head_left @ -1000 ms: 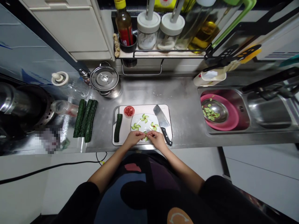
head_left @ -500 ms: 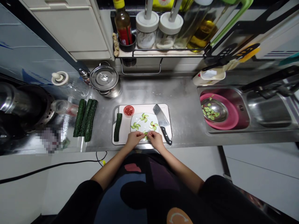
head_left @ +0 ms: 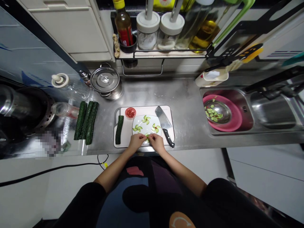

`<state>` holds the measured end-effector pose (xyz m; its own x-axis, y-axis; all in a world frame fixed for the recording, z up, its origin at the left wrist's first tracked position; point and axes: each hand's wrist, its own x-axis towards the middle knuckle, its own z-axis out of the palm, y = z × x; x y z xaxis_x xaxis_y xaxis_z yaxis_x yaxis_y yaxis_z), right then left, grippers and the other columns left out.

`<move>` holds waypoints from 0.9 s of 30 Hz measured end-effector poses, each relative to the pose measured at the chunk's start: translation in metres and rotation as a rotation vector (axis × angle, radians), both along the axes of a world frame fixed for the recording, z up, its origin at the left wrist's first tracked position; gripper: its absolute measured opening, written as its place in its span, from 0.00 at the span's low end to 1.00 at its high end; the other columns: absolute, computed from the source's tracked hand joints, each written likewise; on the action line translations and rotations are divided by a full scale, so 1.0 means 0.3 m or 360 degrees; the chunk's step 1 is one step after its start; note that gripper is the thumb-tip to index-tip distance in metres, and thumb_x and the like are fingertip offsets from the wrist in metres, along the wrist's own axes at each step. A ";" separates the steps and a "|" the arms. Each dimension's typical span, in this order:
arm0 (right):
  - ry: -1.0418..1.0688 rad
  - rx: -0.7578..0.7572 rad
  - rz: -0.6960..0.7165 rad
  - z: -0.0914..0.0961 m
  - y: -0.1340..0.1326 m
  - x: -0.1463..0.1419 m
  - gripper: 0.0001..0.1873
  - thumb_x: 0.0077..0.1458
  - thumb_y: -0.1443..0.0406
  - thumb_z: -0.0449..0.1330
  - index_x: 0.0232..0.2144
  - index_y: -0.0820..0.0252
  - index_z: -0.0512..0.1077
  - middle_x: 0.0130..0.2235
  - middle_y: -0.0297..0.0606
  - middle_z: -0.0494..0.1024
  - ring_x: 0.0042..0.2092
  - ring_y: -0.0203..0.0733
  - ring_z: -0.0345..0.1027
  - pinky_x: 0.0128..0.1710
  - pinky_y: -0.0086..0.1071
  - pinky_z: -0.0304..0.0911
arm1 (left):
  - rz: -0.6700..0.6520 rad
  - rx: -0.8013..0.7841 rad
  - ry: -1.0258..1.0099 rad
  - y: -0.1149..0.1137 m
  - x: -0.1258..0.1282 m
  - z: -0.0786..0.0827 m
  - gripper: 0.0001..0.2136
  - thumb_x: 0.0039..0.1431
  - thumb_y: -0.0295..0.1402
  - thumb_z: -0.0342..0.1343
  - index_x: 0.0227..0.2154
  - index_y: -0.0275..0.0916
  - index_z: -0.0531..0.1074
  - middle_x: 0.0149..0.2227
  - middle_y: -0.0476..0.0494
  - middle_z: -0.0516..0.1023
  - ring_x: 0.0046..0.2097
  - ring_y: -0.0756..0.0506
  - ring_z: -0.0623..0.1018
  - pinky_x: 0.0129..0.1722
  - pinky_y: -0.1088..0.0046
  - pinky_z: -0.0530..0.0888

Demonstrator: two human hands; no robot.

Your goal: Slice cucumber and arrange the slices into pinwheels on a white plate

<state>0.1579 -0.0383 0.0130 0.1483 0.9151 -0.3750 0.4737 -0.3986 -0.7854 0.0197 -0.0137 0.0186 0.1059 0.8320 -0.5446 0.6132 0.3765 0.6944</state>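
Note:
A white plate (head_left: 145,125) lies on the cutting board (head_left: 125,133) and bears several pinwheels of cucumber slices (head_left: 156,128). At its near edge my left hand (head_left: 137,141) and my right hand (head_left: 156,141) meet from either side over one more pinwheel, fingertips pinched on its cucumber slices (head_left: 147,137). The fingers partly hide those slices. Left of the plate lies a piece of cucumber (head_left: 119,129). Behind it is a small red dish (head_left: 130,113) of chopped red bits. To the right rests a cleaver (head_left: 164,122) with a black handle.
Whole cucumbers (head_left: 85,123) lie at the left, near a lidded steel pot (head_left: 105,80). In the sink at right, a pink basin (head_left: 235,118) holds a steel bowl (head_left: 225,114) with cucumber slices. A shelf with jars (head_left: 147,31) and bottles hangs above the back.
My fingers have shifted very slightly over the near pinwheel. The whole view has moved a few pixels; everything else stays as it was.

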 end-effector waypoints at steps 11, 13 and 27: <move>-0.0116 0.0025 0.0095 -0.011 -0.001 -0.001 0.10 0.47 0.60 0.51 0.19 0.56 0.67 0.23 0.35 0.73 0.27 0.39 0.66 0.31 0.29 0.58 | -0.0049 0.0040 0.0043 -0.002 -0.001 0.001 0.06 0.50 0.32 0.58 0.28 0.38 0.79 0.28 0.49 0.81 0.33 0.49 0.77 0.34 0.76 0.69; -0.0143 0.0039 0.0112 -0.014 -0.001 0.000 0.10 0.47 0.61 0.51 0.19 0.57 0.67 0.23 0.34 0.73 0.27 0.39 0.66 0.31 0.29 0.59 | -0.0062 0.0042 0.0059 -0.001 -0.001 0.001 0.06 0.50 0.31 0.58 0.28 0.39 0.79 0.28 0.49 0.80 0.33 0.49 0.77 0.33 0.76 0.69; -0.0177 0.0046 0.0146 -0.026 -0.002 0.006 0.09 0.47 0.63 0.52 0.21 0.57 0.70 0.27 0.36 0.76 0.30 0.39 0.68 0.34 0.29 0.60 | -0.0102 0.0036 0.0097 0.003 0.000 0.018 0.06 0.51 0.30 0.57 0.30 0.39 0.79 0.30 0.48 0.81 0.35 0.48 0.78 0.36 0.76 0.69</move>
<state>0.1596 -0.0389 0.0054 0.1028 0.9369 -0.3342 0.5919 -0.3276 -0.7364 0.0196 -0.0127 0.0240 0.1269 0.8366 -0.5330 0.6768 0.3198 0.6631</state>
